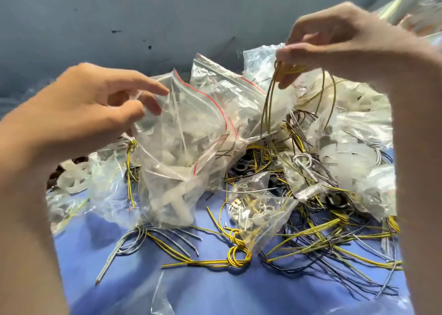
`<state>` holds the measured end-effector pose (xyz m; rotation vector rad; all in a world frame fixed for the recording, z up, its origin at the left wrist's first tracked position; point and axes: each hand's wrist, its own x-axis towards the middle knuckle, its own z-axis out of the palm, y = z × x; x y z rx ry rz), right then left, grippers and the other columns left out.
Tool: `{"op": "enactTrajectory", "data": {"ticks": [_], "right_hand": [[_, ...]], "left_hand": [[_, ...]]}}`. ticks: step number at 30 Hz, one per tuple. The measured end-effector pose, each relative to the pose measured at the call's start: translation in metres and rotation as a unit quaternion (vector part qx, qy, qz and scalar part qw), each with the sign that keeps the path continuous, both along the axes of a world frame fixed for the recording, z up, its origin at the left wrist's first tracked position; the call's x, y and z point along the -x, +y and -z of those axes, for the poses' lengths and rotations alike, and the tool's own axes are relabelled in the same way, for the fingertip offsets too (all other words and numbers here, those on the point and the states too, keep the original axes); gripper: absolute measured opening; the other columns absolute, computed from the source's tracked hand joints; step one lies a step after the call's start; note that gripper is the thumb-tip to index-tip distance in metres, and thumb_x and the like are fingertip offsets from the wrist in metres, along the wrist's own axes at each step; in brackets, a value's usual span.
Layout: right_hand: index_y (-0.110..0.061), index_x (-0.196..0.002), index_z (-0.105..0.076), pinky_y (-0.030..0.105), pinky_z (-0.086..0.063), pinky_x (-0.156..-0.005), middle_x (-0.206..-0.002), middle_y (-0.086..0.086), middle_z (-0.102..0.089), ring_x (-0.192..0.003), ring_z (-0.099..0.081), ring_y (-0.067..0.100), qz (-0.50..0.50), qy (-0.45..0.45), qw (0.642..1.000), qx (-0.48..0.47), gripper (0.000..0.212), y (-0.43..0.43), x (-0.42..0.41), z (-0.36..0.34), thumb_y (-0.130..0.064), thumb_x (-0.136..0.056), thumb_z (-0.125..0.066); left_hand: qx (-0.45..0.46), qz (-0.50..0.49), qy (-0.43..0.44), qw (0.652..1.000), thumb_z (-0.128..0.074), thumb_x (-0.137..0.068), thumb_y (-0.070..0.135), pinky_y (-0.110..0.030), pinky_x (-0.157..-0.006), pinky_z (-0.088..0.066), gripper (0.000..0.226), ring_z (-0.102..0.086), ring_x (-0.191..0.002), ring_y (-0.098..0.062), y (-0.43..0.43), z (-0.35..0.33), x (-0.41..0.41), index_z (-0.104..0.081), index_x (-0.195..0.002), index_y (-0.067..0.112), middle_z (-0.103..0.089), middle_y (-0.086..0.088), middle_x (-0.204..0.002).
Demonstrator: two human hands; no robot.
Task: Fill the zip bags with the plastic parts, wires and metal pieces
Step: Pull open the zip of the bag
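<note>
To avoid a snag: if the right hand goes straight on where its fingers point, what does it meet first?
Probably the clear plastic zip bag with a red seal line beside the one the left hand pinches; depth is unclear.

No legible text, labels, brand marks or numbers on any item in view; bags and wires carry none readable.

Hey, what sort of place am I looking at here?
Probably a hand-packing bench for small hardware. The blue surface is heaped with clear zip bags, yellow wire bundles and white plastic parts; the left hand grips one zip bag by its mouth while the right hand pinches a wire loop.
</note>
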<state>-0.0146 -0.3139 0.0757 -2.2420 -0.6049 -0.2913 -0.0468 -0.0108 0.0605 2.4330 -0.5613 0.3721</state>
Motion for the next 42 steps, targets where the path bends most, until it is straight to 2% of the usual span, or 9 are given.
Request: {"op": "enactTrajectory", "data": {"ticks": [7, 11, 17, 21, 26, 28, 33, 38, 42], "right_hand": [[-0.016, -0.081, -0.039, 0.056, -0.057, -0.071, -0.060, -0.002, -0.064, -0.060, -0.070, 0.023, -0.088, 0.042, 0.969, -0.227, 0.018, 0.018, -0.005, 0.026, -0.018, -0.097, -0.046], [-0.018, -0.086, -0.034, 0.043, -0.057, -0.056, -0.071, 0.002, -0.049, -0.055, -0.057, 0.018, -0.123, 0.057, 0.948, -0.288, 0.016, 0.029, -0.003, 0.023, -0.021, -0.099, -0.042], [-0.019, -0.082, -0.038, 0.026, -0.050, -0.053, -0.077, 0.003, -0.048, -0.067, -0.050, 0.014, -0.119, 0.042, 0.968, -0.219, 0.015, 0.044, 0.002, 0.022, -0.025, -0.094, -0.046], [-0.016, -0.086, -0.037, 0.034, -0.053, -0.071, -0.094, 0.014, -0.051, -0.082, -0.054, 0.021, -0.151, 0.054, 0.964, -0.214, 0.016, 0.059, 0.005, 0.025, -0.015, -0.102, -0.040], [-0.016, -0.090, -0.031, 0.039, -0.049, -0.067, -0.091, 0.014, -0.064, -0.077, -0.064, 0.026, -0.202, 0.082, 0.947, -0.235, 0.014, 0.069, 0.007, 0.027, -0.015, -0.103, -0.034], [-0.016, -0.091, -0.030, 0.038, -0.052, -0.070, -0.083, 0.012, -0.063, -0.076, -0.065, 0.027, -0.205, 0.081, 0.939, -0.263, 0.013, 0.067, 0.007, 0.026, -0.017, -0.104, -0.032], [-0.017, -0.093, -0.033, 0.041, -0.058, -0.066, -0.076, 0.005, -0.041, -0.055, -0.050, 0.015, -0.167, 0.045, 0.919, -0.354, 0.010, 0.066, 0.003, 0.022, -0.019, -0.103, -0.035], [-0.025, -0.114, -0.033, 0.019, -0.044, -0.041, -0.097, 0.009, -0.048, -0.053, -0.052, 0.007, -0.148, 0.001, 0.981, -0.129, 0.020, 0.060, 0.007, 0.023, -0.015, -0.098, -0.041], [-0.048, -0.113, -0.047, 0.013, -0.035, -0.036, -0.077, 0.000, -0.067, -0.037, -0.051, 0.004, -0.110, 0.055, 0.985, 0.122, 0.018, 0.062, 0.012, 0.025, -0.036, -0.100, -0.041]], "left_hand": [[0.004, 0.008, 0.012, 1.000, -0.050, -0.076, 0.026, -0.006, -0.055, -0.046, 0.028, -0.057, -0.054, 0.000, -0.033, 0.010, -0.006, -0.070, -0.092, 0.037, -0.071, 0.019, -0.081], [-0.026, 0.021, 0.025, 0.999, -0.049, -0.074, 0.037, -0.032, -0.070, -0.051, 0.032, -0.058, -0.061, -0.014, -0.059, 0.019, -0.007, -0.070, -0.098, 0.033, -0.071, -0.003, -0.085], [-0.005, 0.016, 0.008, 1.000, -0.038, -0.081, 0.045, -0.025, -0.068, -0.044, 0.045, -0.054, -0.057, -0.003, -0.072, 0.021, -0.010, -0.072, -0.089, 0.017, -0.070, 0.006, -0.082], [-0.001, 0.016, -0.005, 1.000, -0.037, -0.083, 0.046, -0.028, -0.069, -0.046, 0.046, -0.056, -0.057, -0.001, -0.077, 0.022, -0.008, -0.073, -0.086, 0.016, -0.070, 0.005, -0.077], [-0.011, -0.011, -0.012, 1.000, -0.045, -0.087, 0.047, -0.031, -0.073, -0.050, 0.030, -0.059, -0.061, 0.000, -0.083, 0.025, -0.007, -0.066, -0.067, 0.038, -0.068, 0.021, -0.072], [0.009, -0.058, -0.028, 0.998, -0.048, -0.079, 0.056, -0.036, -0.068, -0.051, 0.038, -0.062, -0.064, -0.015, -0.081, 0.026, -0.010, -0.072, -0.066, 0.029, -0.068, 0.002, -0.065], [0.047, -0.082, -0.002, 0.996, -0.063, -0.081, 0.056, -0.017, -0.051, -0.042, 0.038, -0.050, -0.044, 0.006, -0.069, 0.025, -0.014, -0.075, -0.067, 0.024, -0.070, 0.007, -0.063], [0.109, -0.082, 0.011, 0.991, -0.058, -0.091, 0.038, -0.004, -0.047, -0.038, 0.029, -0.050, -0.042, 0.003, -0.048, 0.020, -0.022, -0.073, -0.071, 0.022, -0.070, 0.014, -0.070], [0.139, -0.090, 0.015, 0.986, -0.051, -0.084, 0.042, -0.005, -0.046, -0.038, 0.032, -0.051, -0.044, 0.000, -0.044, 0.020, -0.025, -0.073, -0.071, 0.023, -0.069, 0.016, -0.067]]}}
